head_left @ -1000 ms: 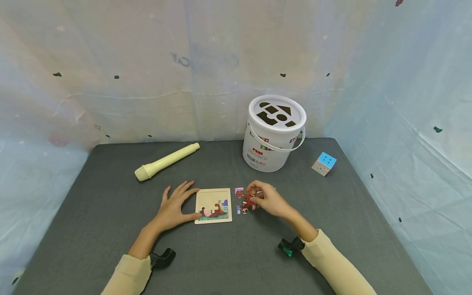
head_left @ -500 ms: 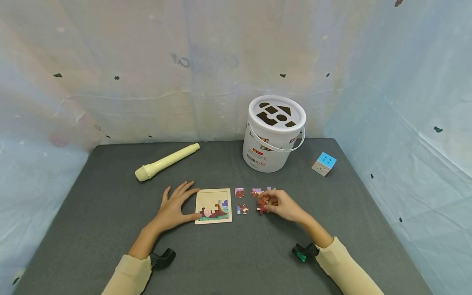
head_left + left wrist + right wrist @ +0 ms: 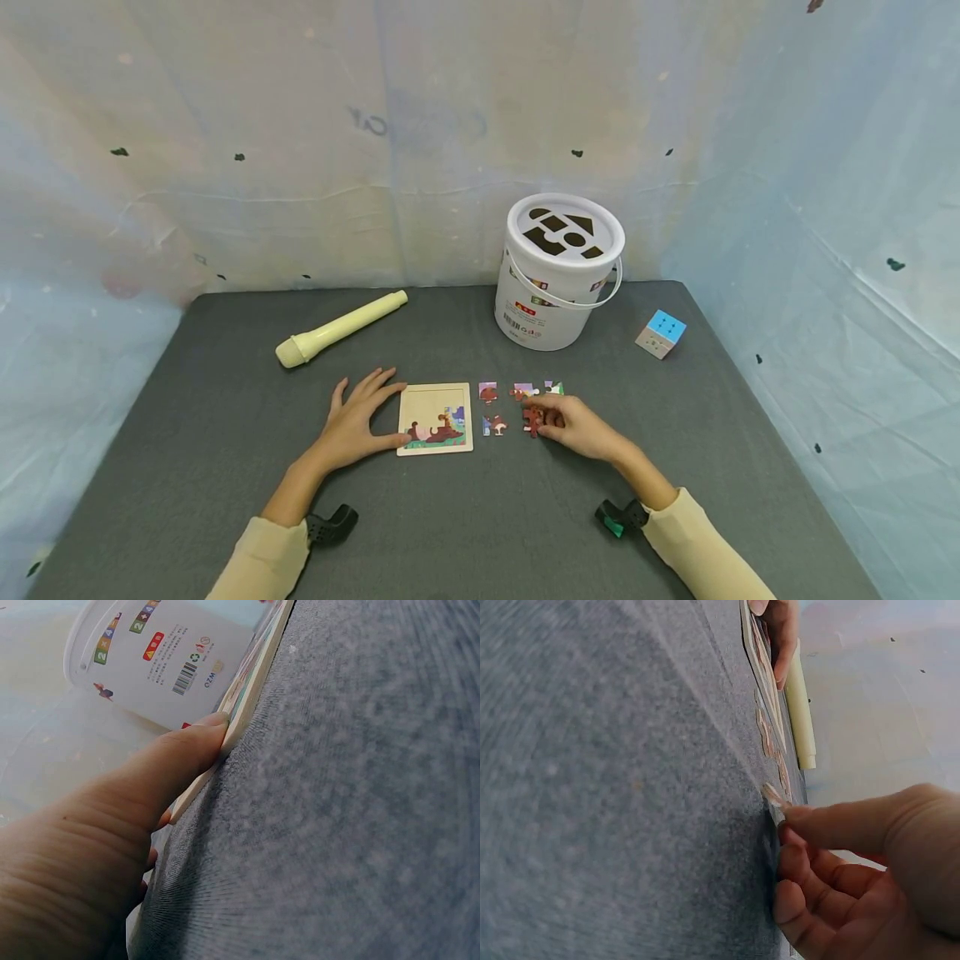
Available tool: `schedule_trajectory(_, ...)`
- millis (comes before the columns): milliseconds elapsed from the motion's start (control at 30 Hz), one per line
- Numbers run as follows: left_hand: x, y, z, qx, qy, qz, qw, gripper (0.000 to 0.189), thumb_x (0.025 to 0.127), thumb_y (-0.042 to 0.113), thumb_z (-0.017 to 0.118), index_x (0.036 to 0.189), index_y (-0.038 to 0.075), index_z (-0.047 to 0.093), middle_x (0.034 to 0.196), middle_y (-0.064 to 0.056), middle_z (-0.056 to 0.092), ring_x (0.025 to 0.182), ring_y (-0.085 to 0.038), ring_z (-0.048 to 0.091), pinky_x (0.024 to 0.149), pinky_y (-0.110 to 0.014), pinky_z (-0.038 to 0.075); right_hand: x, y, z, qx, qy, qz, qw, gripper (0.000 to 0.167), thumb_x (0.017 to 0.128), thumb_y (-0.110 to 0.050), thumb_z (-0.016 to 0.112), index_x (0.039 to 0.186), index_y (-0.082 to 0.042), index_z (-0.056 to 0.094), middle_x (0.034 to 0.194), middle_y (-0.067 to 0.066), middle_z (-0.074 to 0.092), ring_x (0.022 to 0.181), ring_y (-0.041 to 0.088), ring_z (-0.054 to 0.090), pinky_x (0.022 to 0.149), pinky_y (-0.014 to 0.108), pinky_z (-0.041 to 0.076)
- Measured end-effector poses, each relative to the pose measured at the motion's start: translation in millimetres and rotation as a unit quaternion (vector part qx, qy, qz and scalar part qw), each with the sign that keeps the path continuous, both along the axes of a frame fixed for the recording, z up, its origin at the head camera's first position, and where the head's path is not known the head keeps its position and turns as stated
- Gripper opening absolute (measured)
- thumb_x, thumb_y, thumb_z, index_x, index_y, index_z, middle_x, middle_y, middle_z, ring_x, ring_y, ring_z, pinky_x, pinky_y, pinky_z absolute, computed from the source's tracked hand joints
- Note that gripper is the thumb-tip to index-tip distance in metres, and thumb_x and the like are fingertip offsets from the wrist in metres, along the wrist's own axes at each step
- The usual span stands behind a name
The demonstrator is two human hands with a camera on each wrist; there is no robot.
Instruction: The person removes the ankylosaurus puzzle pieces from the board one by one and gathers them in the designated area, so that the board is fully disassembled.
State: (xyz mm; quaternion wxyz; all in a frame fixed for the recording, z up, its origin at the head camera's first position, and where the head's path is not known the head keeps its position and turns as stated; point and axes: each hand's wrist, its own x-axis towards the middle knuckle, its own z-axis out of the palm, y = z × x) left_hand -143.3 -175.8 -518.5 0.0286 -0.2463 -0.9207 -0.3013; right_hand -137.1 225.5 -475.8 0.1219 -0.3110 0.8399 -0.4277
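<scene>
A square wooden puzzle tray (image 3: 420, 400) lies on the cloth, with picture pieces filling its lower part. My left hand (image 3: 352, 425) rests at its left side, fingers spread; the thumb (image 3: 202, 742) presses the tray's edge in the left wrist view. Right of the tray, my right hand (image 3: 577, 427) pinches a red-brown puzzle piece (image 3: 532, 422) between thumb and fingers. In the right wrist view this piece (image 3: 773, 795) is tilted, partly hidden by the fingertips. Loose puzzle pieces lie around it: two nearer the tray, one (image 3: 488, 392) above the other (image 3: 495, 426), and two behind the hand (image 3: 523, 390).
A white shape-sorter bucket (image 3: 532, 321) with a handle stands at the back. A pale yellow toy microphone (image 3: 341, 328) lies at the back left. On the right sits a cube puzzle (image 3: 661, 333) with a blue top. Grey cloth (image 3: 450, 525) covers the table.
My right hand has moved right from the pieces beside the tray, bringing the red-brown puzzle piece along and uncovering the other pieces. The left hand and tray have stayed in place.
</scene>
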Motion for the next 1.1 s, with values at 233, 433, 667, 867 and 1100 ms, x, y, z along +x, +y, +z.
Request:
schedule_trajectory(233,-1.3,-0.2,-2.7,0.001,0.001,0.003,1.0,0.088,0.076,0.059,0.079,0.148,0.017,0.049,0.159,-0.014,0.032,0.148,-0.038,0.021,0.11,-0.071,-0.004,2.3,-3.4,2.8,0.04,0.054,0.004,0.9977,0.052,0.091,0.006,0.066,0.141,0.009,0.05,0.095,0.009,0.064,0.072,0.009,0.051,0.063,0.026,0.046)
schedule_trajectory(433,-1.2,-0.2,-2.4,0.001,0.0,0.004,1.0,0.089,0.076,0.059,0.079,0.148,0.017,0.049,0.16,-0.014,0.032,0.148,-0.037,0.021,0.11,-0.07,-0.005,3.3,-6.2,6.1,0.044,0.051,-0.005,0.9977,0.046,0.091,0.006,0.068,0.133,0.005,0.05,0.093,0.01,0.063,0.071,0.013,0.054,0.064,0.027,0.047)
schedule_trajectory(667,-0.5,-0.3,-1.8,0.0,0.001,0.003,1.0,0.088,0.076,0.059,0.079,0.148,0.016,0.05,0.159,-0.014,0.033,0.148,-0.037,0.021,0.11,-0.07,-0.004,4.8,-7.9,4.1,0.052,0.065,-0.017,0.9964,0.04,0.089,0.004,0.07,0.128,0.005,0.059,0.095,0.008,0.063,0.073,0.011,0.053,0.065,0.028,0.047)
schedule_trajectory(867,0.0,-0.3,-1.1,0.002,-0.001,0.002,1.0,0.088,0.076,0.058,0.08,0.147,0.016,0.05,0.159,-0.014,0.033,0.148,-0.038,0.022,0.11,-0.071,-0.004,6.5,-8.9,4.0,0.093,0.105,-0.02,0.9899,0.046,0.089,-0.001,0.073,0.133,0.002,0.06,0.1,0.006,0.058,0.07,0.009,0.049,0.063,0.026,0.044)
schedule_trajectory(1100,0.8,0.3,1.2,-0.003,0.0,0.004,1.0,0.088,0.076,0.059,0.08,0.147,0.015,0.051,0.159,-0.015,0.033,0.148,-0.038,0.022,0.11,-0.071,-0.004,5.0,-9.9,1.2,0.119,0.125,-0.019,0.9848,0.051,0.09,-0.004,0.073,0.138,0.0,0.058,0.101,0.003,0.053,0.07,0.006,0.042,0.061,0.023,0.038)
